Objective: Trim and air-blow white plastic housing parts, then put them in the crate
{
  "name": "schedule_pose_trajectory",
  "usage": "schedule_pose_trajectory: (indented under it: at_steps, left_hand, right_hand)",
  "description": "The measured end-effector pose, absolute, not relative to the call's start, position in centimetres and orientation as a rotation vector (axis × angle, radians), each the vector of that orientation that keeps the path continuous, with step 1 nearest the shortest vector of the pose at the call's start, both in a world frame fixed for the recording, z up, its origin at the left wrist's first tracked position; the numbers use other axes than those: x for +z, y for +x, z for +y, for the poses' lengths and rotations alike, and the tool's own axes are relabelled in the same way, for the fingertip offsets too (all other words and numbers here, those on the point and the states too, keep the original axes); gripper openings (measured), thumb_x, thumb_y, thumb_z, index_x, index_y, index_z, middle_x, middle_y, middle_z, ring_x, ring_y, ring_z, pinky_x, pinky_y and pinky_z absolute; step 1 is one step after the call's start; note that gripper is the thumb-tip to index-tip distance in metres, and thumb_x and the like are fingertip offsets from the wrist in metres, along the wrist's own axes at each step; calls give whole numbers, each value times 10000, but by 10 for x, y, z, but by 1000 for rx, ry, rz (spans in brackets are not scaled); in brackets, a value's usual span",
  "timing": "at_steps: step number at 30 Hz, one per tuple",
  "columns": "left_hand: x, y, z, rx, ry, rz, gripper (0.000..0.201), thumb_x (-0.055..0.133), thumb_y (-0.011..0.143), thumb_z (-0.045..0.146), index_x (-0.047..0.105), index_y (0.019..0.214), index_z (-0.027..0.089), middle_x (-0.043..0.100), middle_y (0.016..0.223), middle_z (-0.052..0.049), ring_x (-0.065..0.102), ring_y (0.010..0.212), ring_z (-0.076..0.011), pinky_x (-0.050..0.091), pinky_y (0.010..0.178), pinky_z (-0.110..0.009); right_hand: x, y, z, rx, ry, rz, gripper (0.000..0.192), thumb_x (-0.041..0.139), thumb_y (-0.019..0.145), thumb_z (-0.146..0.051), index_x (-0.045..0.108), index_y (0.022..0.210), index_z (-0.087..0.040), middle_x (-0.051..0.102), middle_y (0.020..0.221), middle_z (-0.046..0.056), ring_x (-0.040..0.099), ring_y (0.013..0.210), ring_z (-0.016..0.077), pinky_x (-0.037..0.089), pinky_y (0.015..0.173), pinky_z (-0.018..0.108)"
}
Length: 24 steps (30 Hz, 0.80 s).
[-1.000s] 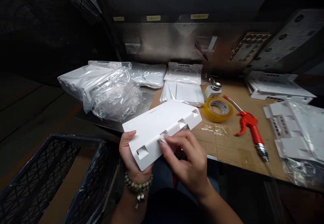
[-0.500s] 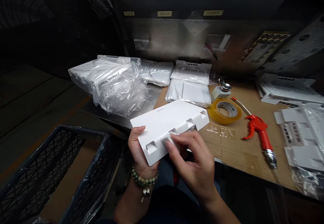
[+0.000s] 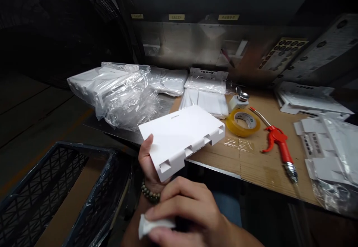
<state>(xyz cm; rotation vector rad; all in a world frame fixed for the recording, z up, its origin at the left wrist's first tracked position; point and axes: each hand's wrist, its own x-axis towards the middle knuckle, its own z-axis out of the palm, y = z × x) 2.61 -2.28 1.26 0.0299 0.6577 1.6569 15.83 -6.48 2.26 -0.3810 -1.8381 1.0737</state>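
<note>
My left hand [image 3: 147,162] holds a flat white plastic casing [image 3: 180,137] by its near left corner, just above the workbench's front edge. The casing has several notches along its near side and small lettering on top. My right hand [image 3: 187,215] is low in front of me, below the casing, closed on a small white cloth [image 3: 152,225]. A bead bracelet [image 3: 150,195] sits on my left wrist.
On the cardboard-covered bench [image 3: 260,165] lie a yellow tape roll [image 3: 242,122], a red air blow gun [image 3: 276,141], a small pump bottle [image 3: 238,101], bagged white casings [image 3: 117,90] at left and more white parts [image 3: 327,146] at right. A black mesh crate [image 3: 56,195] stands lower left.
My right hand left the casing's notched edge and dropped toward me with the white cloth. The left hand tilted the casing up slightly.
</note>
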Motion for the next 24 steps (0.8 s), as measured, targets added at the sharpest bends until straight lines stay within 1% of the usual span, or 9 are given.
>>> schedule_pose_trajectory:
  at_steps: [3, 5, 7, 10, 13, 16, 19, 21, 24]
  left_hand:
    - [1, 13, -18, 1690, 66, 612, 666, 317, 1027, 683, 645, 1387, 228, 740, 1303, -88, 591, 1369, -289, 519, 1082, -412]
    - [-6, 6, -17, 1714, 90, 631, 813, 266, 945, 856, 628, 1412, 298, 726, 1343, -55, 540, 1422, -282, 508, 1086, -414]
    - [-13, 3, -18, 1750, 144, 640, 869, 372, 838, 947, 613, 1427, 355, 705, 1384, -32, 499, 1457, -302, 498, 1095, -426]
    - [-20, 6, -20, 1764, 241, 588, 890, 575, 741, 937, 606, 1434, 380, 682, 1423, -30, 475, 1471, -333, 472, 1124, -445]
    - [-22, 12, -24, 1714, 284, 540, 907, 652, 702, 913, 606, 1434, 380, 672, 1437, -26, 469, 1473, -347, 459, 1136, -452]
    - [-18, 18, -25, 1637, 293, 509, 961, 705, 647, 906, 594, 1444, 382, 658, 1454, -15, 442, 1489, -358, 457, 1135, -442]
    - [-11, 27, -23, 1685, 293, 521, 1029, 765, 576, 890, 588, 1450, 376, 654, 1461, -29, 432, 1494, -371, 463, 1134, -434]
    - [-4, 33, -20, 1743, 303, 575, 1065, 813, 534, 865, 579, 1454, 384, 648, 1470, -30, 429, 1497, -371, 466, 1136, -429]
    - [4, 40, -15, 1732, 288, 672, 1205, 856, 375, 872, 583, 1443, 385, 634, 1484, -35, 425, 1493, -397, 479, 1125, -443]
  right_hand:
    - [20, 191, -59, 1089, -550, -1630, 188, 746, 949, -358, 785, 1100, -252, 691, 868, 45, 674, 737, 158, 572, 618, 262]
    - [12, 215, -49, 977, -734, -1293, 175, 764, 916, -396, 784, 1032, -266, 651, 855, 38, 616, 681, 157, 504, 533, 270]
    - [3, 236, -34, 868, -828, -878, 183, 787, 869, -407, 738, 930, -242, 586, 825, 8, 521, 606, 119, 421, 480, 240]
    - [-9, 255, -14, 814, -864, -512, 271, 827, 804, -405, 659, 872, -203, 523, 796, -32, 420, 577, 75, 376, 480, 199]
    - [-19, 258, -4, 864, -902, -433, 335, 861, 782, -424, 657, 903, -188, 559, 826, -35, 442, 597, 66, 406, 506, 191]
    - [-29, 251, -4, 900, -926, -422, 338, 848, 814, -444, 677, 944, -183, 618, 858, -20, 537, 647, 86, 473, 542, 208]
    - [-36, 245, -4, 910, -959, -389, 337, 841, 832, -442, 704, 1011, -192, 704, 970, 11, 667, 804, 128, 570, 660, 235]
    - [-37, 243, -4, 939, -980, -372, 324, 840, 838, -437, 711, 1031, -210, 735, 1016, 9, 702, 867, 133, 599, 732, 244]
    - [-37, 242, -3, 1029, -1000, -410, 309, 798, 879, -463, 720, 1050, -217, 762, 1038, 14, 725, 918, 144, 607, 766, 248]
